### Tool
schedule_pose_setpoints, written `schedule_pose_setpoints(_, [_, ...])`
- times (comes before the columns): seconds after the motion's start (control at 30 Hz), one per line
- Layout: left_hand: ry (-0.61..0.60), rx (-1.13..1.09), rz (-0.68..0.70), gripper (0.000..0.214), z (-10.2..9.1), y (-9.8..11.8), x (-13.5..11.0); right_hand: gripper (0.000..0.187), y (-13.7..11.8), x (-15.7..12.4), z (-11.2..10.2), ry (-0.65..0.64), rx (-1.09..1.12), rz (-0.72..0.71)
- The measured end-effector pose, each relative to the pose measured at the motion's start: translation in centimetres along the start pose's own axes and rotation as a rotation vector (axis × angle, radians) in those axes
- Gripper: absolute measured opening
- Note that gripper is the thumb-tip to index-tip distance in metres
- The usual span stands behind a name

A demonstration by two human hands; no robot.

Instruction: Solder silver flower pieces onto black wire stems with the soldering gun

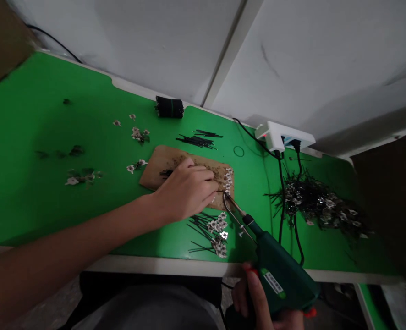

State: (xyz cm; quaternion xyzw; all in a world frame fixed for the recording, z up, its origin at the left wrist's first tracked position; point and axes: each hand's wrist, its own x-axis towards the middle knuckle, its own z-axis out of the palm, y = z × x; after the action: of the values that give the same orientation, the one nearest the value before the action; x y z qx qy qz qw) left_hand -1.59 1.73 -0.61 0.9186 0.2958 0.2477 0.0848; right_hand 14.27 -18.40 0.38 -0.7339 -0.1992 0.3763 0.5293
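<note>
My right hand [258, 298] is wrapped around the handle of a dark green soldering gun [282, 266] with a red trigger. Its thin tip and a curved metal feed tube meet at the right end of a brown board [155, 167]. My left hand [189, 190] lies over that board, fingers bent and pinched on a thin black wire [220, 191] that reaches toward the tip; the fingertips are partly hidden. A row of small silver metal pieces [228, 176] lines the board's right edge. Black wires [166, 173] stick out beside my left wrist.
Wires with silver pieces attached [213, 231] lie just in front of the board. A bundle of black wires [169, 107] and loose wires [198, 141] are behind it. To the right sit a tangled pile [313, 201], a white power strip [282, 135] and hanging cords.
</note>
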Motion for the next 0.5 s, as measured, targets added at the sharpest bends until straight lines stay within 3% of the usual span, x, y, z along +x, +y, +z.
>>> schedule_pose_setpoints(0.5, [0.003,-0.006,-0.006,0.021,0.16,-0.03,0.0,0.027,0.85,-0.39,0.33,-0.001,0.157,-0.022])
